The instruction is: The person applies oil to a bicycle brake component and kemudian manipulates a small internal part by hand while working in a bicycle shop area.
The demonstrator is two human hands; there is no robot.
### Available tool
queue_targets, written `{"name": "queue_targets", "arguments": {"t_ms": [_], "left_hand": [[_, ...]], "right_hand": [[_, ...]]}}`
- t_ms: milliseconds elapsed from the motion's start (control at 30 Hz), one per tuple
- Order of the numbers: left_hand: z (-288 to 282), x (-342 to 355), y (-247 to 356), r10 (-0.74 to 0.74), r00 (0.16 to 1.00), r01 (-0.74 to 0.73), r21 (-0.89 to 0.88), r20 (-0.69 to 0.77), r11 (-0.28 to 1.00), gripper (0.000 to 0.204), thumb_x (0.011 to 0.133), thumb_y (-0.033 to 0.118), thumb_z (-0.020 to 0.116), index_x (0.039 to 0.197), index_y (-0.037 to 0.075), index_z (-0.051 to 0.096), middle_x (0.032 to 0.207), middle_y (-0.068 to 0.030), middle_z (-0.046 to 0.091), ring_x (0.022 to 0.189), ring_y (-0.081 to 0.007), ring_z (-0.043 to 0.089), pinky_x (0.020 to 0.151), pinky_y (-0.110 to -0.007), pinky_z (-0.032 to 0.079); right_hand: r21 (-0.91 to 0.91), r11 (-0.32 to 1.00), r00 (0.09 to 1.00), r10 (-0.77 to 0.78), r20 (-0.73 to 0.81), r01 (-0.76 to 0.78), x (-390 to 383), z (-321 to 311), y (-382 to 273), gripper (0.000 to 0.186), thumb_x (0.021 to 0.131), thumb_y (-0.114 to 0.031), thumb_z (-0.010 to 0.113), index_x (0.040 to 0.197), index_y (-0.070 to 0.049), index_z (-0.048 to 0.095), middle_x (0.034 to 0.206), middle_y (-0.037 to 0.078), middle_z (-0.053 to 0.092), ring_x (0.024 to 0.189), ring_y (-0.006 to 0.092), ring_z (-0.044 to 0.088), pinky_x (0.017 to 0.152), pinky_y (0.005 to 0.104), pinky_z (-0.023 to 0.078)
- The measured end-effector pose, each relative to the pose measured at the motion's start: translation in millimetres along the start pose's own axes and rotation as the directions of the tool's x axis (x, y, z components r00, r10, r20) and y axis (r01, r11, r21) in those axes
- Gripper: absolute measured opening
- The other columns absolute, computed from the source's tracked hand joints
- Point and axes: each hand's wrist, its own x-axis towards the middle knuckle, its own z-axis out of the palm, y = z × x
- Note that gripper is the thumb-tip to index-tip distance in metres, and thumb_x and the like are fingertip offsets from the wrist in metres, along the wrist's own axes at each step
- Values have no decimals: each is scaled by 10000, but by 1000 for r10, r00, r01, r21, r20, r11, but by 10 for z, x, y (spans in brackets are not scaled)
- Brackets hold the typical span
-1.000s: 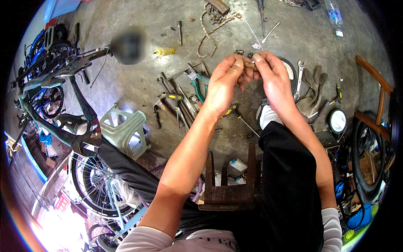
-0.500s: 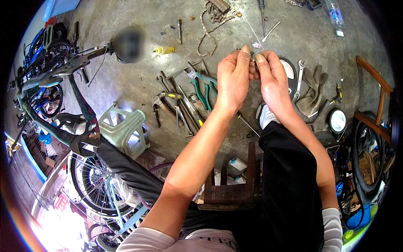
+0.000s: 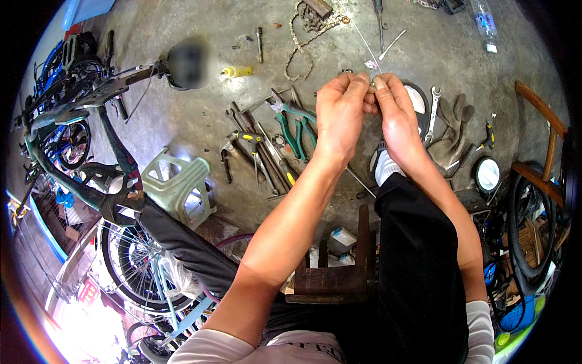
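Observation:
Held together above the concrete floor, my left hand [image 3: 341, 112] and my right hand [image 3: 397, 109] meet at the fingertips. Both are closed in a pinch, thumbs on top. A tiny metal-looking piece [image 3: 373, 84] peeks out between them, too small and too covered to name. Below and left of my left hand lie green-handled pliers [image 3: 285, 130], a hammer [image 3: 230, 148] and several other hand tools. An open-end wrench [image 3: 433, 115] and grey work gloves [image 3: 448, 136] rest right of my right hand.
A bicycle chain [image 3: 295, 57] and a small yellow bottle [image 3: 236, 72] lie farther off. At left stand a pale green plastic stool [image 3: 179, 182] and a bicycle frame [image 3: 66, 176]. A plastic bottle [image 3: 484, 24] lies far right; a tyre [image 3: 533, 230] and wooden chair parts [image 3: 539, 106] are at right.
My left hand has turned slightly, its thumb shifting right and down. My right hand has moved a little to the right. Both stay pinched close together.

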Motion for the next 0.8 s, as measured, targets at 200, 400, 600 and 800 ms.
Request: {"name": "queue_targets", "arguments": {"t_ms": [200, 400, 600, 800], "left_hand": [[-25, -28, 131, -93, 990, 100, 64, -101, 993, 492, 1079, 420, 515, 855, 10, 668, 704, -9, 609, 622, -93, 537, 574, -245, 424], [-236, 6, 24, -112, 990, 108, -45, -90, 993, 408, 1071, 367, 542, 993, 5, 714, 756, 7, 638, 646, -70, 536, 586, -239, 417], [-156, -33, -21, 95, 994, -101, 162, 44, 982, 154, 964, 127, 719, 1062, 9, 709, 921, 1, 694, 775, -56, 588, 710, -229, 478], [-395, -85, -67, 161, 979, -106, 370, -122, 923, 117, 939, 74, 729, 1032, 8, 706, 896, 4, 690, 792, -54, 591, 700, -220, 478]], "right_hand": [[28, 998, 998, 54, 15, -54, 6, -82, 104, 208, 1088, -236, 495, 1035, -44, 555, 868, -2, 510, 774, 97, 454, 712, 259, 398], [279, 951, 991, 126, 39, -132, 4, -121, 115, 238, 1073, -267, 527, 1053, -36, 582, 849, -27, 488, 751, 92, 425, 698, 256, 369], [121, 983, 988, 144, -55, -137, 14, -73, 128, 253, 1069, -272, 538, 1033, -32, 607, 796, -34, 484, 705, 85, 415, 652, 263, 364], [-394, 918, 998, 58, 5, -52, 57, -151, 256, 295, 1052, -296, 573, 1000, -15, 642, 685, 3, 488, 665, 88, 476, 610, 287, 404]]}}
